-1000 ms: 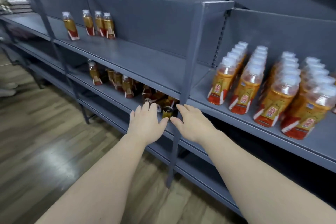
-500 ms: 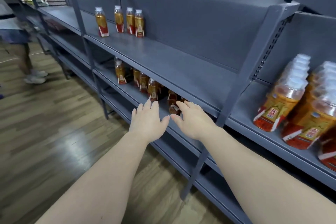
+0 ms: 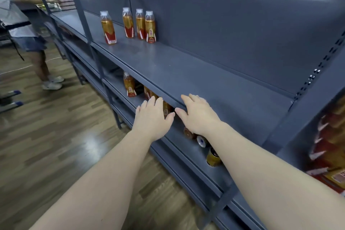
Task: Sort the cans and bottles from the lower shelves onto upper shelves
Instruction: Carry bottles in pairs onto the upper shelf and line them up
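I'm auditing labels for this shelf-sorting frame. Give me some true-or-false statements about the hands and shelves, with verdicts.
Four bottles stand upright on the upper shelf. True.
The left hand grips a bottle. False: it is open and holds nothing.
Cans sit on the lower shelf. True.
The right hand holds a can. False: it is open and empty.
The lower shelf has no bottles. False: an upright bottle stands there.

Matt grey painted metal upper shelf [image 3: 186, 69], glossy clear plastic bottles [image 3: 139, 24], shiny metal cans [image 3: 212, 158], and a glossy wood-plank floor [image 3: 56, 145].
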